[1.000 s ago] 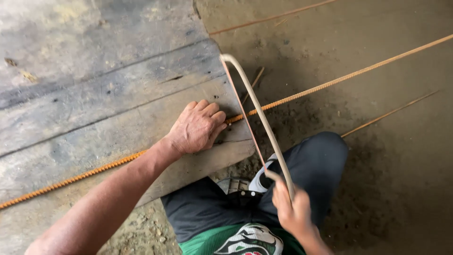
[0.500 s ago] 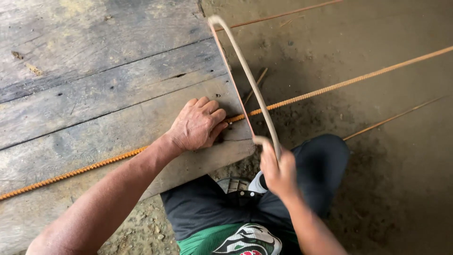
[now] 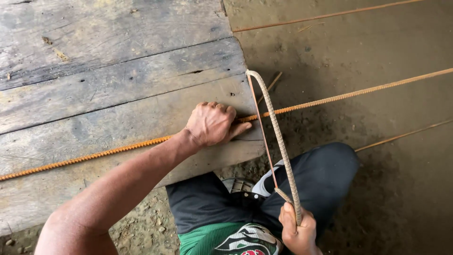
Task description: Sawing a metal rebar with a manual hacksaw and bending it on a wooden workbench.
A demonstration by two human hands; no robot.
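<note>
A long, rust-orange rebar rod (image 3: 104, 152), ribbed along its whole length, lies slantwise across a platform of weathered grey wooden planks (image 3: 118, 80) and runs on off the right edge, out over bare brown dirt ground (image 3: 358, 47) toward the far right. The planks are rough, cracked and stained, with dark seams between the boards and a few nail holes.

The left hand (image 3: 212, 123) presses down on the rod close to the platform's right edge, knuckles up, fingers curled over the bar and the thumb stretched out along it toward the cut point. The right hand (image 3: 298, 229) is closed in a fist around the near end of a homemade hacksaw (image 3: 278, 137): its frame is a piece of grey ribbed rebar bent into a tight hook at the far end, and a thin, rusty reddish blade is strung along its left side. The blade crosses the rod just right of the left thumb, just past the plank edge.

Two more thin rusty rods (image 3: 321, 17) lie on the dirt, one far, one to the right. Below the saw shows a bent knee in dark trousers (image 3: 325, 174), and a green shirt hem (image 3: 222, 238).
</note>
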